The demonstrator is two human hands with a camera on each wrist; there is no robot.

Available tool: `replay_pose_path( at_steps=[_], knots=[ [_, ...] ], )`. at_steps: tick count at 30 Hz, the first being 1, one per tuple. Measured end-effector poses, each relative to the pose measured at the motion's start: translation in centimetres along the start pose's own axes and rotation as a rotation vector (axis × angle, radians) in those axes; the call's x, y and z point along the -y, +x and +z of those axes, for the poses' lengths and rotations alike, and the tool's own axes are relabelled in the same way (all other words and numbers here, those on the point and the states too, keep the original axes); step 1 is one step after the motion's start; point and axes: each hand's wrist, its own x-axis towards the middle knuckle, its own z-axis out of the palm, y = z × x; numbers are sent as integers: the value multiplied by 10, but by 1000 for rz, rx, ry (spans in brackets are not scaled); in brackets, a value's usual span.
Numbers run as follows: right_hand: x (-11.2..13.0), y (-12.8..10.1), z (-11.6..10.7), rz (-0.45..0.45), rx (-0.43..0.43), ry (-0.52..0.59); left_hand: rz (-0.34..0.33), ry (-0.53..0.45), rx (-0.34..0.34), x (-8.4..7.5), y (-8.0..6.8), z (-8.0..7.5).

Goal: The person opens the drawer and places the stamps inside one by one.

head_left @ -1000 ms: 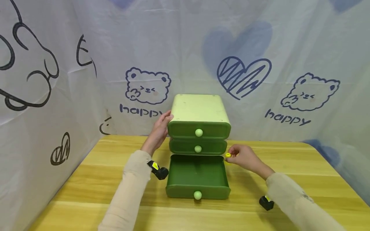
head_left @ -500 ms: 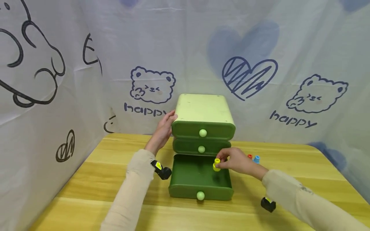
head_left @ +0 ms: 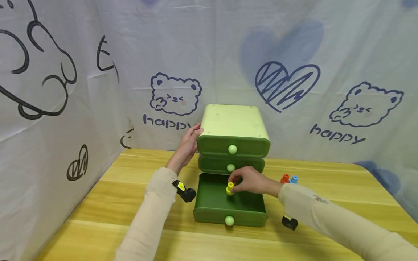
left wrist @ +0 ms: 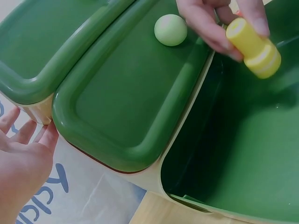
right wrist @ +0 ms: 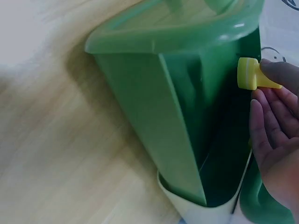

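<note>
A small drawer cabinet [head_left: 233, 121] with a pale yellow-green top stands on the table, its bottom green drawer [head_left: 212, 195] pulled out. My right hand [head_left: 250, 180] pinches a yellow peg-like piece [head_left: 230, 188] between thumb and fingers, over the inside of that drawer. In the left wrist view the piece [left wrist: 262, 58] shows a narrow neck and a wider round base, above the drawer floor. My left hand [head_left: 187, 148] rests its fingers on the cabinet's left side near the top. The upper drawer [head_left: 212, 146] and the middle drawer [head_left: 212, 164] are closed.
A red piece [head_left: 285, 178] and a light blue piece [head_left: 294, 179] stand on the wooden table [head_left: 130, 195] right of the cabinet, partly hidden by my right sleeve [head_left: 313, 203]. A printed white cloth [head_left: 222, 47] hangs behind.
My right hand has carried the yellow piece leftward from beside the cabinet to over the open drawer. The red and blue pieces have come into sight. My left hand stays on the cabinet.
</note>
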Motion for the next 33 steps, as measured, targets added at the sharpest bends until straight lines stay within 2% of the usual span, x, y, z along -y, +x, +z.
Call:
replay_pose_path(
  at_steps=[7,12,20,27,33],
  knots=[
    [-1,8,8,-34,49,1,2,-4,-11,1,0,-1],
    [-6,11,16,-42,92,-21,-27,-5,-6,-2,0,-3],
    [-8,16,21,-28,127,-33,-77,15,60,-13,4,-7],
    [-7,20,22,23,113,-37,-99,46,50,-18,6,-5],
    [-11,24,28,30,88,17,-109,59,57,-21,7,-2]
  ],
)
